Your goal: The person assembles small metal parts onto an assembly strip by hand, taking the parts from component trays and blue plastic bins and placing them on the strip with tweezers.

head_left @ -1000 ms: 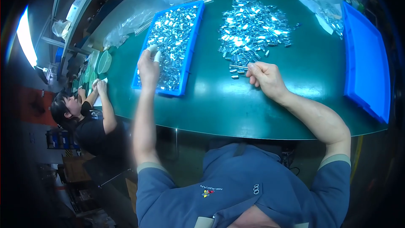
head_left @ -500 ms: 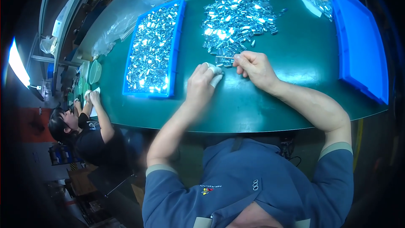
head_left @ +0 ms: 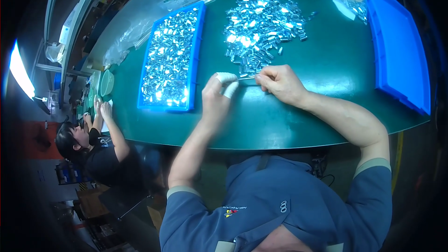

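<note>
My right hand (head_left: 283, 84) pinches a thin metal rod (head_left: 246, 78), which points left toward my other hand. White coverings wrap the thumb and fingers of my left hand (head_left: 218, 94). Its fingers curl together close to the rod's far end; whatever they hold is too small or hidden to name. Just beyond both hands, a heap of small shiny metal pieces (head_left: 263, 18) lies loose on the green tabletop (head_left: 289, 126). Its near tip reaches almost to the rod.
Left of the heap stands a blue tray (head_left: 196, 60) full of similar metal pieces. Another blue tray (head_left: 401, 46) stands at the right edge. Clear plastic bags (head_left: 116, 51) lie far left, near a green bowl (head_left: 107, 82). A co-worker (head_left: 105, 154) sits at the left, hands on the table.
My left hand has drawn a little left, its fingers turning upward. My right hand has come slightly nearer and left, bringing the rod down from the heap's tip to between my hands.
</note>
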A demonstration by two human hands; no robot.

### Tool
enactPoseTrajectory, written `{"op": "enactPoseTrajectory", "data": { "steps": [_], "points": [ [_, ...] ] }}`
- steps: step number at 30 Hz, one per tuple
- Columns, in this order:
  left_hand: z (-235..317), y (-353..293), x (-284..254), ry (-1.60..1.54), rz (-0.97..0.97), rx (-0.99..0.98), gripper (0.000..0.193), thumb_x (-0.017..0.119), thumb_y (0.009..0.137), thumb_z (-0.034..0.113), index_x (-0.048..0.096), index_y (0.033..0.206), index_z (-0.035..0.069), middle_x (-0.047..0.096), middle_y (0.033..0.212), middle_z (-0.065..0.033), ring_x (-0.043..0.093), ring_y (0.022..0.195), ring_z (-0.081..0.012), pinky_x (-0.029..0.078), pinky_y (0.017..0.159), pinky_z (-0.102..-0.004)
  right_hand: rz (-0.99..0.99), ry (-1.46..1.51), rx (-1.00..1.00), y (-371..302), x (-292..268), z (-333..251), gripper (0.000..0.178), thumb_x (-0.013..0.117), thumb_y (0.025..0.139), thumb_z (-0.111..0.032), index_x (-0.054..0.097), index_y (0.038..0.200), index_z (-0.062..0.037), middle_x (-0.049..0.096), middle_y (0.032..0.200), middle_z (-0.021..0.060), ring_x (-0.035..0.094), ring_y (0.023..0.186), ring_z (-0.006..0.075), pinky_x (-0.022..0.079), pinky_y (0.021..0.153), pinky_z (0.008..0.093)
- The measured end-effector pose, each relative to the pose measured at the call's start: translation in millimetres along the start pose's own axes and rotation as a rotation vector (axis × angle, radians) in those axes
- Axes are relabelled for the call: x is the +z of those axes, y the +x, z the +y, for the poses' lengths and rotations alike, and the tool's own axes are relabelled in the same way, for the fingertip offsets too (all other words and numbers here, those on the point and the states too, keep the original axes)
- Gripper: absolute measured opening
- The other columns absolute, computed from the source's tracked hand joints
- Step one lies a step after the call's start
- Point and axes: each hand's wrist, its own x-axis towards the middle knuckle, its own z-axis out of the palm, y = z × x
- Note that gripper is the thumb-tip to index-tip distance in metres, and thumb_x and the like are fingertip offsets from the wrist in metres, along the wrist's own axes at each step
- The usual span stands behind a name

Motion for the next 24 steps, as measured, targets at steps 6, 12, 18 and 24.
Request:
{"op": "enactPoseTrajectory", "data": {
  "steps": [6,12,18,24],
  "points": [
    [8,4,-1,0.111,-0.08,0.188,0.021,0.08,0.079,-0.003,0.067,0.095,0.003,0.07,0.092,-0.0107,0.067,0.085,-0.0299,0.054,0.074,-0.0379,0.062,0.027,-0.037,-3,4,2,0.023,0.064,0.098,-0.021,0.073,0.091,-0.0013,0.069,0.071,0.0057,0.06,0.061,0.0117,0.047,0.058,0.0304],
    [9,3,1,0.021,-0.126,0.188,0.018,0.079,0.081,0.0,0.066,0.093,0.002,0.069,0.091,-0.0107,0.067,0.085,-0.0289,0.054,0.074,-0.039,0.0,-0.047,-0.019,-4,1,-3,0.027,0.063,0.1,-0.022,0.072,0.084,-0.0016,0.068,0.067,0.0057,0.061,0.059,0.0131,0.047,0.056,0.0314],
    [10,4,-1,-0.022,-0.142,0.166,0.017,0.079,0.081,0.0,0.067,0.094,0.003,0.07,0.092,-0.0106,0.067,0.087,-0.0286,0.054,0.076,-0.0386,-0.027,-0.119,-0.073,-7,5,-4,0.033,0.06,0.103,-0.024,0.07,0.08,-0.0016,0.066,0.063,0.0058,0.06,0.056,0.0126,0.047,0.054,0.0314],
    [-27,16,-72,0.291,0.023,0.153,0.015,0.077,0.085,0.001,0.071,0.098,0.005,0.071,0.092,-0.0104,0.07,0.085,-0.0244,0.055,0.077,-0.035,0.095,0.066,0.077,-3,-2,-1,0.035,0.06,0.104,-0.028,0.07,0.083,-0.0016,0.064,0.065,0.0015,0.055,0.057,0.0075,0.045,0.053,0.0261]
  ]
}}
